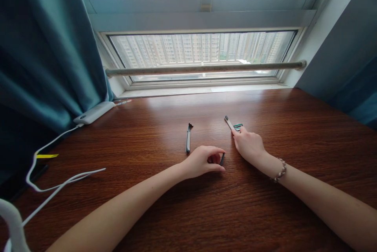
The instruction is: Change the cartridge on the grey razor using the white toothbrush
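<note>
My left hand [203,161] is curled above the desk's middle, pinching a small, thin dark strip [222,159] between thumb and fingers; its kind is unclear. Just beyond that hand a razor [188,138] with a grey and black handle lies on the desk, its head pointing away from me. To the right, my right hand [250,146] is closed around the near end of a white toothbrush [229,122] with dark bristles. Partly behind those fingers is a small teal and black slatted piece [238,126], like a razor cartridge. The fingertips of the right hand are mostly hidden.
The brown wooden desk [165,212] reaches to the window sill. A white power strip [94,113] lies at the far left beside a blue curtain [53,47], with a white cable [55,138] running from it. A yellow strip [47,156] is near the left edge.
</note>
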{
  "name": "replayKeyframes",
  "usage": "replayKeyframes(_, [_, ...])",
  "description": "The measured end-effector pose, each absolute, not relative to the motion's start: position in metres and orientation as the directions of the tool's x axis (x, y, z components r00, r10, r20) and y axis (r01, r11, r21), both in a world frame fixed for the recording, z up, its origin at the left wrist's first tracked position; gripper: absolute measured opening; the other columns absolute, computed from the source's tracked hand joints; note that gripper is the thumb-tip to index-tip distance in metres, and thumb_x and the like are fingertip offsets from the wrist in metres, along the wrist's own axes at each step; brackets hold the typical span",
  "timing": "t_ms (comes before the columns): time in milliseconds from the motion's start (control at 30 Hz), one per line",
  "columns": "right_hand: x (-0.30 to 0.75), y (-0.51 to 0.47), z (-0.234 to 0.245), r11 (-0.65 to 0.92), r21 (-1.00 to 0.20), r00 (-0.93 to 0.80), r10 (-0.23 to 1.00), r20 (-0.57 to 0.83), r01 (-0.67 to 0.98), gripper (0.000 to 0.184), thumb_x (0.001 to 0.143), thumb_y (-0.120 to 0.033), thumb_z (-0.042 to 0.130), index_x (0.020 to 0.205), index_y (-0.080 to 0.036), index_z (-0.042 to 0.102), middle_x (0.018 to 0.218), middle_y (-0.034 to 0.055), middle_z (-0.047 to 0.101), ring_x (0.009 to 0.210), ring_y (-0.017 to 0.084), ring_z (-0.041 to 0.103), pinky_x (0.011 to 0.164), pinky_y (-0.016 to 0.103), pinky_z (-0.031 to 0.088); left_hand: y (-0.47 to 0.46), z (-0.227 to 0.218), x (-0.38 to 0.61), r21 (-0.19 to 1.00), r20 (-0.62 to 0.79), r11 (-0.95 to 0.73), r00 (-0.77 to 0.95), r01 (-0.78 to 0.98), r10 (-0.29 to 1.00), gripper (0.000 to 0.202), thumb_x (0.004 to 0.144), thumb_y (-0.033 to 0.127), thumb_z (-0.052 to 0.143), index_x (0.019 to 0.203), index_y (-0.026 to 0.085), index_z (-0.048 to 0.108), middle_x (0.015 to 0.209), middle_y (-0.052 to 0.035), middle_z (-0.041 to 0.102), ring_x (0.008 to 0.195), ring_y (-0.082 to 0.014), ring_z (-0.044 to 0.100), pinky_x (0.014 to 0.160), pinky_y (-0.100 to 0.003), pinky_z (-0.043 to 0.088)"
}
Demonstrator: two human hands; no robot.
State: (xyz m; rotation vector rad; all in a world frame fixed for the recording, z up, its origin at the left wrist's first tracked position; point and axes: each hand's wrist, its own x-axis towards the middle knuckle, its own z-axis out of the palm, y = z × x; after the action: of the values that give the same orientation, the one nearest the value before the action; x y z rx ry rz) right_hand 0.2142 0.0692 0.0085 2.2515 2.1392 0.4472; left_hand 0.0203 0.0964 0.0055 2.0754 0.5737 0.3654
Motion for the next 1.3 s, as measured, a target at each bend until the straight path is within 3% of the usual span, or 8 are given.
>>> replayKeyframes(300, [0.221, 0.072, 0.012, -0.103, 0.181, 0.060, 0.972, 0.228, 0.978, 0.022, 0.087, -0.027, 0.040, 0.092, -0.018, 0.059, 0.084, 0.0099, 0.051, 0.065, 0.022, 0.056, 0.048, 0.026, 0.036, 0.103, 0.007, 0.021, 0.997, -0.033, -0.026, 0.742, 0.067, 0.669, 0.055, 0.066, 0.036, 0.066, 0.115, 0.016, 0.051, 0.068, -0.0007, 0.056, 0.058, -0.0094, 0.050, 0.057, -0.023, 0.039])
replayKeyframes(467, [0.212, 0.065, 0.017, 0.307, -0.017, -0.267, 0.852, 0.451, 0.951, 0.026, 0.087, -0.028, 0.044, 0.107, -0.017, 0.055, 0.097, 0.0098, 0.050, 0.081, 0.019, 0.050, 0.067, 0.028, 0.042, 0.106, 0.007, 0.021, 0.965, -0.085, 0.233, 0.691, -0.123, 0.718, 0.053, 0.070, 0.036, 0.063, 0.116, 0.014, 0.047, 0.059, 0.0022, 0.050, 0.051, -0.0069, 0.045, 0.053, -0.022, 0.035])
replayKeyframes(533, [0.207, 0.062, 0.017, 0.502, -0.155, -0.352, 0.763, 0.541, 0.851, 0.030, 0.087, -0.029, 0.045, 0.113, -0.017, 0.052, 0.103, 0.0094, 0.049, 0.084, 0.016, 0.049, 0.074, 0.028, 0.042, 0.107, 0.009, 0.019, 0.925, -0.094, 0.331, 0.730, -0.188, 0.677, 0.041, 0.075, 0.040, 0.057, 0.106, 0.013, 0.053, 0.049, 0.0059, 0.038, 0.045, -0.0051, 0.035, 0.047, -0.020, 0.029])
replayKeyframes(600, [0.204, 0.058, 0.016, 0.615, -0.268, -0.369, 0.708, 0.602, 0.742, 0.029, 0.086, -0.029, 0.046, 0.113, -0.018, 0.052, 0.105, 0.0092, 0.049, 0.087, 0.016, 0.049, 0.077, 0.028, 0.043, 0.107, 0.010, 0.018, 0.892, -0.101, 0.409, 0.794, -0.195, 0.599, 0.035, 0.078, 0.045, 0.050, 0.079, 0.011, 0.056, 0.043, 0.0065, 0.028, 0.041, -0.0045, 0.027, 0.044, -0.020, 0.022])
replayKeyframes(667, [0.201, 0.056, 0.016, 0.660, -0.341, -0.359, 0.689, 0.629, 0.670, 0.026, 0.086, -0.026, 0.047, 0.109, -0.018, 0.055, 0.102, 0.0085, 0.050, 0.088, 0.015, 0.050, 0.076, 0.027, 0.043, 0.107, 0.011, 0.018, 0.877, -0.115, 0.452, 0.841, -0.164, 0.528, 0.044, 0.080, 0.047, 0.046, 0.055, 0.012, 0.045, 0.041, 0.0054, 0.025, 0.040, -0.0046, 0.024, 0.043, -0.021, 0.018])
replayKeyframes(767, [0.198, 0.054, 0.016, 0.665, -0.399, -0.322, 0.693, 0.644, 0.632, 0.020, 0.085, -0.024, 0.049, 0.101, -0.019, 0.059, 0.092, 0.0069, 0.053, 0.083, 0.015, 0.051, 0.073, 0.027, 0.044, 0.107, 0.012, 0.018, 0.874, -0.124, 0.469, 0.875, -0.127, 0.469, 0.050, 0.082, 0.047, 0.042, 0.046, 0.014, 0.030, 0.040, 0.0047, 0.022, 0.040, -0.0047, 0.022, 0.043, -0.022, 0.016])
replayKeyframes(933, [0.195, 0.054, 0.017, 0.659, -0.486, -0.263, 0.711, 0.653, 0.574, 0.016, 0.084, -0.022, 0.051, 0.097, -0.020, 0.061, 0.087, 0.0054, 0.055, 0.080, 0.015, 0.052, 0.069, 0.027, 0.044, 0.105, 0.013, 0.019, 0.871, -0.119, 0.469, 0.865, -0.145, 0.488, 0.038, 0.079, 0.044, 0.050, 0.060, 0.013, 0.041, 0.043, 0.0062, 0.024, 0.040, -0.0042, 0.020, 0.043, -0.021, 0.015])
replayKeyframes(1300, [0.199, 0.054, 0.016, 0.690, -0.483, -0.241, 0.676, 0.696, 0.539, 0.026, 0.083, -0.015, 0.053, 0.105, -0.025, 0.059, 0.092, 0.0048, 0.055, 0.083, 0.016, 0.052, 0.071, 0.029, 0.044, 0.102, 0.018, 0.018, 0.884, -0.097, 0.427, 0.819, -0.190, 0.565, 0.030, 0.075, 0.032, 0.058, 0.098, 0.012, 0.055, 0.055, 0.0031, 0.039, 0.045, -0.0038, 0.031, 0.044, -0.020, 0.022])
